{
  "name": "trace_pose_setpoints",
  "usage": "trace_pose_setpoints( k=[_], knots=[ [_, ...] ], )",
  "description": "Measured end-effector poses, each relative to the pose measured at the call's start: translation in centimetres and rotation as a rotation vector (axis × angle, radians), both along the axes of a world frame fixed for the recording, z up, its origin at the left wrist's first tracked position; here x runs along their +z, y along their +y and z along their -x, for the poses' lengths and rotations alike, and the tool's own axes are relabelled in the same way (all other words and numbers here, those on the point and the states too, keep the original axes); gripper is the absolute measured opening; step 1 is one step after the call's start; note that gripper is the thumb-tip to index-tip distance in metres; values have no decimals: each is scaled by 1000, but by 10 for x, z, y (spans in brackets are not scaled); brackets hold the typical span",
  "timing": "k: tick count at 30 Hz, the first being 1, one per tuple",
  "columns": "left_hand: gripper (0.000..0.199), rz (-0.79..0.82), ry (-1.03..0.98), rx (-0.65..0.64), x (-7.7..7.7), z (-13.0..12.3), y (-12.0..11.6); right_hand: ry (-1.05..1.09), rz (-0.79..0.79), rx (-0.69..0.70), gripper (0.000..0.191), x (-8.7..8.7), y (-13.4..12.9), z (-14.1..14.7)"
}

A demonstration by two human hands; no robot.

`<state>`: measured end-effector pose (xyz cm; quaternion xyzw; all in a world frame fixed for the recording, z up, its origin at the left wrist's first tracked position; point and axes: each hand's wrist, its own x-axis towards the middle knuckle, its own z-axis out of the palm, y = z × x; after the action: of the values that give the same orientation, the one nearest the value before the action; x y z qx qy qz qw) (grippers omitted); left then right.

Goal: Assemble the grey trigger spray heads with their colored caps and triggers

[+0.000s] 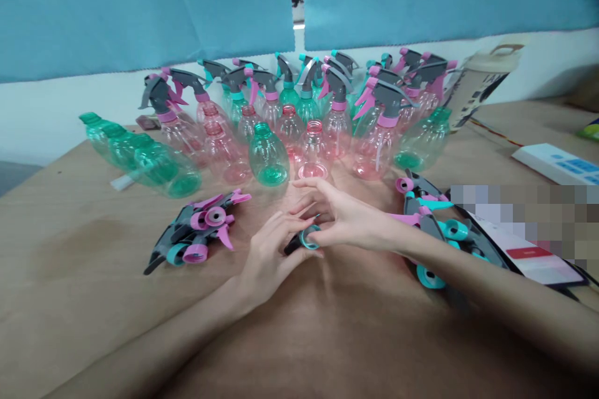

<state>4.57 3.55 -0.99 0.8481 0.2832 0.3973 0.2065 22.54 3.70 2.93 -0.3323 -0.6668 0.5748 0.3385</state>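
Note:
Near the table's middle, my left hand [269, 249] is closed around a dark grey trigger spray head [294, 243] with a teal collar. My right hand [344, 215] reaches over from the right, its thumb and fingers curved at the collar [310, 237]. Its outer fingers are raised and bent. Much of the spray head is hidden by both hands. Just beyond them stand an open pink bottle [314, 149] and an open green bottle [269, 156], neither touched by the hands.
Loose spray heads lie in a left pile [206, 224] and a right pile [428, 224]. Several capped spray bottles [379, 131] crowd the back. Green bottles [154, 165] stand in a row at left. A phone [528, 249], a power strip [561, 162] and a cup [482, 84] are at right.

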Motion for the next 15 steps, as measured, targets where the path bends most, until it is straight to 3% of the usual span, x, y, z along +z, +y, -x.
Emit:
trace_pose_setpoints(
  k=[9,15],
  knots=[
    [25,20,21,52,0,-1,0,62,60,-110,68,-4,-8,9],
    [23,-44,17,28,0,-3,1,31,122,2,72,-2,-3,6]
  ],
)
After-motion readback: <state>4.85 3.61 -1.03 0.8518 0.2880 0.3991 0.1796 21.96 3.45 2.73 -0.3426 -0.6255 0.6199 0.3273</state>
